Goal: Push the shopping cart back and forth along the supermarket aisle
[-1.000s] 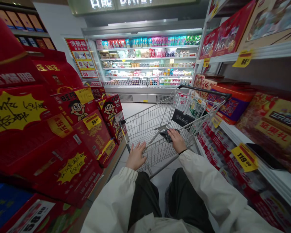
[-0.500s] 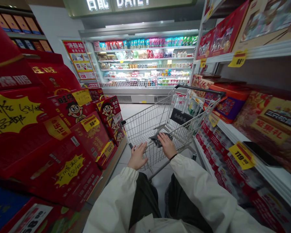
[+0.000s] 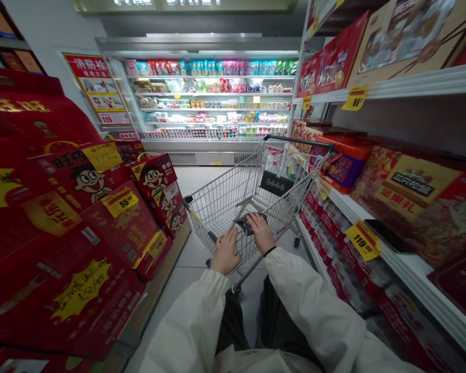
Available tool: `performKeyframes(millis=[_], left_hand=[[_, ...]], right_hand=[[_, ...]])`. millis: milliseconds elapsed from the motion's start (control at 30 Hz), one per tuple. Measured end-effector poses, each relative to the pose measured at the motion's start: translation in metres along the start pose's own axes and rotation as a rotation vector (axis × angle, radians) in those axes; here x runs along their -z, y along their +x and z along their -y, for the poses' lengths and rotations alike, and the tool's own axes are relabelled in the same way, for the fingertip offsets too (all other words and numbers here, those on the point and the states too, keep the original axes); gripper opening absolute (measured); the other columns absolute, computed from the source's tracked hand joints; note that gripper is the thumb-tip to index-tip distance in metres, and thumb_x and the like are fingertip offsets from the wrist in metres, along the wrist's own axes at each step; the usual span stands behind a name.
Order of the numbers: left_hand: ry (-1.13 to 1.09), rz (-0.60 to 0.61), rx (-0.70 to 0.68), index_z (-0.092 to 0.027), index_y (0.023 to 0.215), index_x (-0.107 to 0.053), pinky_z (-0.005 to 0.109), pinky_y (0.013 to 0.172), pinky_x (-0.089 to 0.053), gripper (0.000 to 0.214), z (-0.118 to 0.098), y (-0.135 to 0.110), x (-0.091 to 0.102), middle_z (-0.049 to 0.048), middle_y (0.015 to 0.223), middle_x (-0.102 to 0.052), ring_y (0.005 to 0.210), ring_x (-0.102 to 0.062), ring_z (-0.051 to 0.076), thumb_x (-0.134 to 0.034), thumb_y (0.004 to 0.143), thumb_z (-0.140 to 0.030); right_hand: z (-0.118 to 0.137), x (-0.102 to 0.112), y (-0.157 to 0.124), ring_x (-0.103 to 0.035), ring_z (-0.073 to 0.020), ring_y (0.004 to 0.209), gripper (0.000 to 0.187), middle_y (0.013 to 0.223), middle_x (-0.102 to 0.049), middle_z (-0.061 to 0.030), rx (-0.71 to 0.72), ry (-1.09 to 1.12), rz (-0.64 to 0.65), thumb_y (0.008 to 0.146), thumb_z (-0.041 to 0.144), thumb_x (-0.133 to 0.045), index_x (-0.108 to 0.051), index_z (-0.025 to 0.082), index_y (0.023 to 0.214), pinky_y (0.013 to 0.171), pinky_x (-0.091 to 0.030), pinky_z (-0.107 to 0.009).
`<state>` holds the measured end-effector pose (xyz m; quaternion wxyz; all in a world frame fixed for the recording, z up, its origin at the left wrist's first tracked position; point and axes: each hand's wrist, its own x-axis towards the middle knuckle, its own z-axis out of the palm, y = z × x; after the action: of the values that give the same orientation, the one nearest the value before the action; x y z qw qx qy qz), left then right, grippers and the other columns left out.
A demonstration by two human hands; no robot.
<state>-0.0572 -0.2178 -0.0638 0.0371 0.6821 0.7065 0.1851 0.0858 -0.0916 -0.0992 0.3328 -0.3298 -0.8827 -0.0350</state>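
Note:
A wire shopping cart (image 3: pixel 233 194) stands in the aisle straight ahead of me. My left hand (image 3: pixel 226 252) rests on the near handle bar at its left end, fingers laid over the bar. My right hand (image 3: pixel 261 233) lies on the same bar further right, with a dark flat object (image 3: pixel 245 221) under its fingers. Both arms wear white sleeves. A black sign panel (image 3: pixel 276 183) hangs inside the cart's far end.
Red gift boxes (image 3: pixel 101 207) with yellow price tags are stacked along the left. Shelves with boxed goods (image 3: pixel 404 191) and yellow price labels line the right. A lit refrigerated case (image 3: pixel 213 98) closes the aisle's far end. Grey floor tiles (image 3: pixel 194 254) run beneath the cart.
The cart and I have moved forward down the aisle and swung slightly left. My hands have drawn closer together on the handle.

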Motion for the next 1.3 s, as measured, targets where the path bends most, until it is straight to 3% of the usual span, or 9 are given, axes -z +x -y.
performKeyframes(millis=[167, 267, 367, 533, 700, 933, 1100, 1300], left_hand=[[-0.16, -0.105, -0.062, -0.01, 0.154, -0.011, 0.041, 0.119, -0.025, 0.078, 0.017, 0.009, 0.001, 0.0143, 0.161, -0.02, 0.15, -0.015, 0.022, -0.044, 0.085, -0.022], [-0.159, -0.101, 0.013, -0.016, 0.148, -0.03, 0.049, 0.12, -0.019, 0.061, 0.038, 0.016, 0.01, 0.0132, 0.157, -0.032, 0.149, -0.02, 0.025, -0.043, 0.092, -0.038], [-0.134, -0.007, -0.01, -0.021, 0.127, -0.054, 0.054, 0.121, -0.009, 0.045, 0.054, 0.023, 0.02, 0.0094, 0.142, -0.054, 0.145, -0.03, 0.026, -0.042, 0.093, -0.047], [-0.085, 0.035, -0.108, -0.023, 0.102, -0.064, 0.051, 0.12, -0.014, 0.042, 0.063, 0.028, 0.03, 0.0064, 0.118, -0.066, 0.122, -0.054, 0.024, -0.06, 0.081, -0.059], [-0.061, -0.034, -0.161, -0.023, 0.091, -0.065, 0.049, 0.12, -0.018, 0.042, 0.062, 0.027, 0.028, 0.0025, 0.098, -0.068, 0.106, -0.061, 0.023, -0.068, 0.074, -0.061], [-0.11, -0.119, -0.183, -0.023, 0.083, -0.066, 0.049, 0.113, -0.029, 0.043, 0.053, 0.026, 0.018, 0.002, 0.091, -0.069, 0.098, -0.062, 0.024, -0.072, 0.068, -0.063], [-0.087, -0.152, -0.174, -0.022, 0.082, -0.067, 0.043, 0.1, -0.038, 0.045, 0.038, 0.024, 0.012, 0.0025, 0.088, -0.068, 0.094, -0.059, 0.024, -0.073, 0.067, -0.064], [-0.032, -0.167, -0.166, -0.021, 0.082, -0.067, 0.041, 0.095, -0.037, 0.048, 0.013, 0.025, -0.003, 0.0029, 0.086, -0.067, 0.091, -0.059, 0.024, -0.071, 0.068, -0.067]], right_hand=[[-0.028, 0.02, -0.002, -0.036, -0.0173, 0.142, 0.079, 0.15, -0.045, -0.0085, 0.068, 0.03, 0.048, 0.07, -0.009, -0.035, -0.045, 0.017, 0.144, 0.116, -0.035, -0.042], [-0.046, 0.025, 0.002, -0.037, -0.0182, 0.141, 0.079, 0.15, -0.046, -0.0088, -0.011, 0.036, 0.032, 0.069, -0.009, -0.035, -0.047, 0.015, 0.143, 0.116, -0.036, -0.041], [-0.046, 0.019, 0.004, -0.037, -0.0197, 0.142, 0.079, 0.149, -0.047, -0.0095, -0.089, 0.045, -0.017, 0.068, -0.008, -0.036, -0.048, 0.016, 0.143, 0.116, -0.036, -0.044], [-0.028, 0.007, -0.001, -0.036, -0.0202, 0.142, 0.079, 0.151, -0.044, -0.0088, -0.079, 0.027, -0.016, 0.068, -0.007, -0.038, -0.048, 0.016, 0.143, 0.117, -0.035, -0.042], [-0.026, 0.008, -0.001, -0.035, -0.019, 0.143, 0.081, 0.151, -0.044, -0.0085, -0.055, 0.032, 0.012, 0.066, -0.007, -0.037, -0.047, 0.016, 0.143, 0.117, -0.034, -0.042], [-0.039, 0.008, -0.003, -0.027, -0.0191, 0.146, 0.085, 0.152, -0.042, -0.0076, -0.052, 0.126, 0.033, 0.064, -0.008, -0.037, -0.043, 0.017, 0.146, 0.12, -0.028, -0.045], [-0.055, 0.013, -0.007, -0.029, -0.0189, 0.146, 0.087, 0.151, -0.044, -0.0074, -0.037, 0.173, 0.026, 0.064, -0.009, -0.035, -0.044, 0.019, 0.145, 0.12, -0.028, -0.046], [-0.075, 0.024, -0.012, -0.033, -0.0194, 0.144, 0.085, 0.148, -0.047, -0.0068, -0.055, 0.204, 0.032, 0.063, -0.008, -0.036, -0.048, 0.02, 0.143, 0.119, -0.03, -0.047]])
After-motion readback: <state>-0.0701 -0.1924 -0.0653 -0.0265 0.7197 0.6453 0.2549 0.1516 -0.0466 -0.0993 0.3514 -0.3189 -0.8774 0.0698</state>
